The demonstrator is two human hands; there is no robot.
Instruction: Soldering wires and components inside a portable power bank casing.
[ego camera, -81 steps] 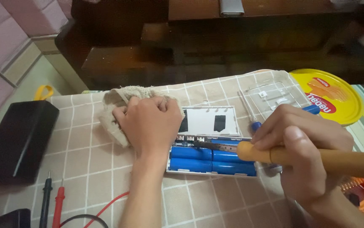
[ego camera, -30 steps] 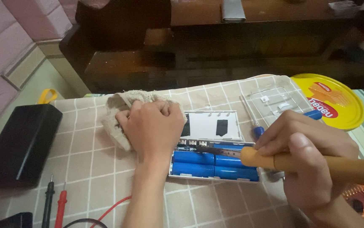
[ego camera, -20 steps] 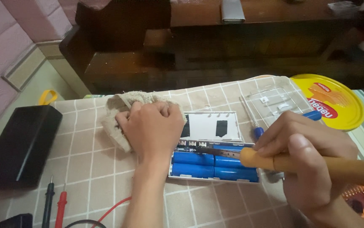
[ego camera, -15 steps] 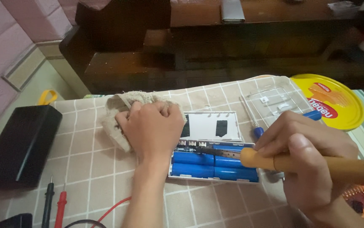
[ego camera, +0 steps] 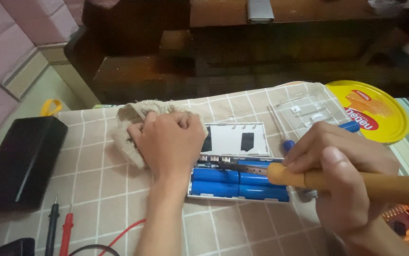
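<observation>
Far left of the desk (ego camera: 95, 199): a black box (ego camera: 17, 161) lies flat on the checked cloth, with a yellow loop (ego camera: 50, 107) just beyond it at the desk edge. Below the box, a black probe (ego camera: 50, 227) and a red probe (ego camera: 67, 230) lie side by side, their leads trailing toward the near edge.

Left of centre: left hand (ego camera: 169, 142) rests palm down on a beige rag (ego camera: 128, 116), fingers curled onto the cloth, pressing it beside the left end of the open white case (ego camera: 235, 140).

Centre: the case lies flat on the desk, lid part behind, blue cells (ego camera: 237, 182) in two rows in the near half.

Right of centre: right hand (ego camera: 346, 175) has its fingers closed around the tan handle of a soldering iron (ego camera: 356, 182). The dark tip lies over the strip along the top edge of the cells; actual contact cannot be told.

Right: a blue-handled screwdriver (ego camera: 285, 140) and a clear plastic cover (ego camera: 306, 111) lie behind the right hand. Far right: a round yellow tin lid (ego camera: 384, 123), and an orange part (ego camera: 403, 220) near the wrist.
</observation>
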